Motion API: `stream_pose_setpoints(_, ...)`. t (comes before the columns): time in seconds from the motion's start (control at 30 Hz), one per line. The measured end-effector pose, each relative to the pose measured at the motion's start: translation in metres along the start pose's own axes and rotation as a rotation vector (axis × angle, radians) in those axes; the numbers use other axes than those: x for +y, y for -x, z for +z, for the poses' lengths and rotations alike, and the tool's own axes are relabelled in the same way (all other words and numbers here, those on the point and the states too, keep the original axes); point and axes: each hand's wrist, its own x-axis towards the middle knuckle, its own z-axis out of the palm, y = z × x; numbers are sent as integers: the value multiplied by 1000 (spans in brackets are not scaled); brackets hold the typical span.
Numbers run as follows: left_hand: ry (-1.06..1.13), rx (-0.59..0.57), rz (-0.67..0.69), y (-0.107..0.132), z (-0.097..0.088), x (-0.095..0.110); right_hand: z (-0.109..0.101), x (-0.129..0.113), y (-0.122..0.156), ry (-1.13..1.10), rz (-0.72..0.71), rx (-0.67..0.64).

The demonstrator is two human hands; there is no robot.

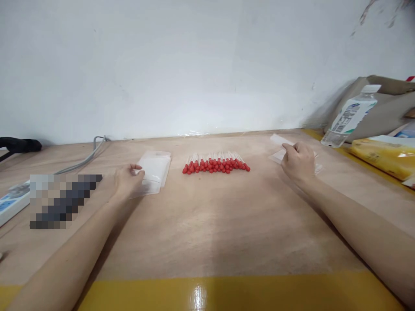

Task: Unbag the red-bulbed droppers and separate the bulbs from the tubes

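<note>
A row of red-tipped swabs (pixel 215 163) with white sticks lies in the middle of the wooden table (pixel 207 224). My left hand (pixel 127 180) rests at the left edge of a stack of clear plastic bags (pixel 152 172), thumb and fingers pinching the top bag. My right hand (pixel 298 161) is closed on a thin clear packet (pixel 281 140) lifted off a small pile of packets at the right.
A water bottle (pixel 350 115) lies against a cardboard box (pixel 385 103) at the back right, with a yellow pack (pixel 382 156) beside it. A power strip (pixel 13 205) and grey cable (pixel 84 160) lie at the left. Yellow tape (pixel 227 293) marks the table's front edge.
</note>
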Motion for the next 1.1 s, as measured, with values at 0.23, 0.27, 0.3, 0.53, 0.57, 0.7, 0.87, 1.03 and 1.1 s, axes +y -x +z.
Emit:
stream_pose_setpoints(0.23, -390, 80, -36, 12, 4, 4, -47, -64, 28, -491, -345, 173)
stream_pose_setpoints(0.27, -440, 126, 1, 14, 4, 10, -52, -76, 36, -571, -455, 163)
stream_pose_setpoints(0.3, -485, 172, 47, 15, 3, 18, -55, -88, 44, -619, -563, 131)
stream_pose_setpoints(0.53, -106, 109, 470, 50, 11, 88, -55, -155, 75, -637, -933, 20)
stream_pose_setpoints(0.57, -13, 22, 522, 58, 14, 96, -56, -160, 76, -668, -932, -21)
stream_pose_setpoints(0.7, 140, -296, 616, 83, 22, 119, -60, -159, 69, -939, -798, -234)
stream_pose_setpoints(0.87, 174, -622, 774, 87, 22, 137, -40, -124, 48, -976, -490, -207)
stream_pose_setpoints(1.03, 97, -811, 771, 86, 34, 147, -15, -103, 45, -989, -292, -446)
stream_pose_setpoints(1.1, 69, -840, 784, 87, 41, 145, -17, -102, 47, -1020, -345, -498)
